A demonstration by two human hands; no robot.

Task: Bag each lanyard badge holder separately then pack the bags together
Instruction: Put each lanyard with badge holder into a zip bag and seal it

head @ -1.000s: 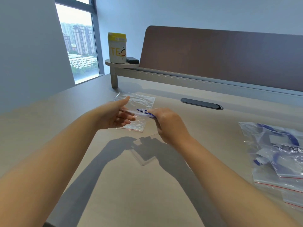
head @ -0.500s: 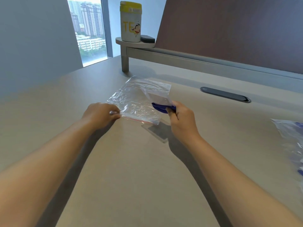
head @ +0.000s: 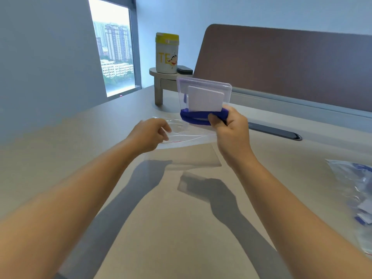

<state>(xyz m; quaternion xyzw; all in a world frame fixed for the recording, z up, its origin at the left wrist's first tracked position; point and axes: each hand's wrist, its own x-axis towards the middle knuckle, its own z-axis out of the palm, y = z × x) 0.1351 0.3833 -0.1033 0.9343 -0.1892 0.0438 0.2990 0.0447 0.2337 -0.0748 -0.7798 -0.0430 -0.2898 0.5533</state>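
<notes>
My right hand [head: 231, 133] grips a clear badge holder [head: 203, 95] with a white card inside and a folded blue lanyard [head: 193, 117] at its base, held upright above the table. My left hand [head: 149, 133] pinches the edge of an empty clear zip bag [head: 189, 133] with a red seal line, lifted just off the table, below the badge holder. At the right edge of the view lie filled bags [head: 354, 188] with blue lanyards inside.
A beige table [head: 181, 228] spreads in front. A yellow-lidded white canister [head: 167, 53] and a dark small object [head: 184, 69] stand on a raised shelf at the back. A brown divider panel [head: 281, 63] runs behind, with a dark cable slot [head: 275, 133] before it.
My right hand has raised the badge holder with its lanyard upright above the bag. My left hand has lifted the bag's edge off the table.
</notes>
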